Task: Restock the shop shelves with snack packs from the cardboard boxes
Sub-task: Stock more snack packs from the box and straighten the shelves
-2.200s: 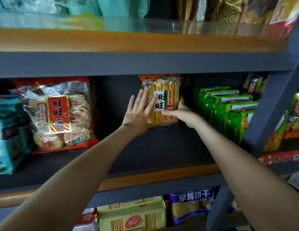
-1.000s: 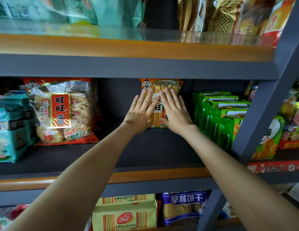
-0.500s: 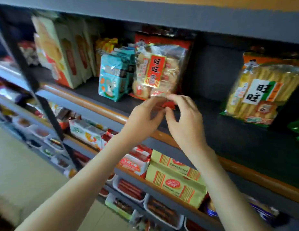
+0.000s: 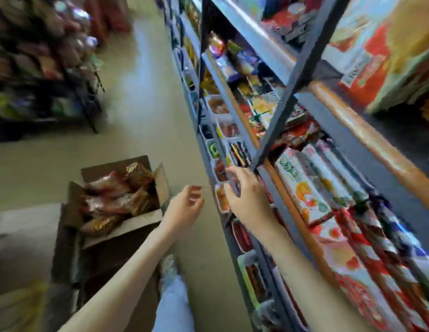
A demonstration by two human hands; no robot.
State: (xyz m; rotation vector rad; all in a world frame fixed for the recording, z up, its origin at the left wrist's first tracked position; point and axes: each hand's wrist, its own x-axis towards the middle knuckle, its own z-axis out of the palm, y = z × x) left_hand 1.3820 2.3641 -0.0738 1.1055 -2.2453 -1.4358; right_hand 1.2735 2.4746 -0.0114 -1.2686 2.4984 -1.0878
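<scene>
Looks down a blurred shop aisle. Holds the left grip [image 4: 184, 209] over the floor [image 4: 146, 92], fingers loosely curled and apart, clasping nothing, just right of the open cardboard box [image 4: 162, 185]. Holds the right grip [image 4: 247, 197] close to the shelves [image 4: 352, 130] (at the front edge of a lower tier), fingers loosely bent, likewise empty. Finds snack packs [image 4: 108, 195] heaped inside the box, red and gold wrappers, too smeared to read.

An open cardboard box [image 4: 123, 225] sits on the floor [image 4: 141, 111].
</scene>
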